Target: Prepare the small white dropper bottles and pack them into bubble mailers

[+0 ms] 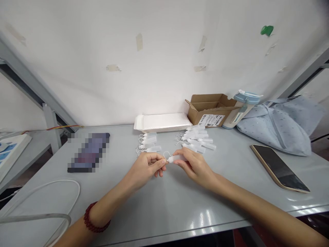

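Note:
My right hand (195, 165) grips a small translucent plastic bottle (177, 158) by its body, just above the grey table (159, 202). My left hand (148, 167) pinches the bottle's white cap end, where a thin white loop sticks out. Both hands meet at the table's middle. Behind my left hand lies a small group of like bottles (150, 142). A larger pile of several bottles (197, 139) lies behind my right hand.
A flat white tray (162, 122) and an open cardboard box (209, 109) stand at the back by the wall. A tumbler (241, 109) leans on a blue cloth bag (279, 125). A phone (279, 167) lies at right, a blurred dark object (88, 152) at left, a white cable (48, 202) near left.

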`<state>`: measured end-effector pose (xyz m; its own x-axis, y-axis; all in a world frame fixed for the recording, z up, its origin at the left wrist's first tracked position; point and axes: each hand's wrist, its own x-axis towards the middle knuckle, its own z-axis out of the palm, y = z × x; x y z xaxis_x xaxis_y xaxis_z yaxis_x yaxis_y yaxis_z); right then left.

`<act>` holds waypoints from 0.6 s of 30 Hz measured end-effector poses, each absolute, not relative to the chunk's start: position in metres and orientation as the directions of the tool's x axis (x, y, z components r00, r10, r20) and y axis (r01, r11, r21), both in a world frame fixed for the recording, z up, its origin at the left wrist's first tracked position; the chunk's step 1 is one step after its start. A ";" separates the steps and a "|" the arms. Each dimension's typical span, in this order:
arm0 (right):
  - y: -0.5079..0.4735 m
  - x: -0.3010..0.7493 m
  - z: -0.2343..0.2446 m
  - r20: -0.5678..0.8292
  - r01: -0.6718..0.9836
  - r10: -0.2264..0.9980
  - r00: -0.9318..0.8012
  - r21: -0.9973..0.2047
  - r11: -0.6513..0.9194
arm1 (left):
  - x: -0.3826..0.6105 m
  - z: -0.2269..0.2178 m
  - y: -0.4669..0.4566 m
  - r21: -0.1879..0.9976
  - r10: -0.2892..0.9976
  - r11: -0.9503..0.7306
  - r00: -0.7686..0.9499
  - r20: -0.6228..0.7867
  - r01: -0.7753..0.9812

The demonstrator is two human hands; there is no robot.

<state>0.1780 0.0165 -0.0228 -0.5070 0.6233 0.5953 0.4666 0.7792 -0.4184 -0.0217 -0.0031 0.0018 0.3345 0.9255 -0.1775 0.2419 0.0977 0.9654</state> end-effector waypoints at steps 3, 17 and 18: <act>0.017 0.179 -0.022 0.582 0.478 0.631 -0.513 -0.417 0.773 | -0.021 0.002 -0.002 0.965 0.923 0.097 0.339 -0.179 0.244; 0.042 0.199 -0.017 0.465 0.727 0.755 -0.462 -0.289 0.623 | -0.065 0.027 0.025 0.846 0.997 -0.036 -0.034 0.063 0.531; 0.045 0.202 -0.016 0.456 0.747 0.767 -0.451 -0.278 0.604 | -0.070 0.027 0.028 0.828 0.998 -0.020 -0.044 0.054 0.560</act>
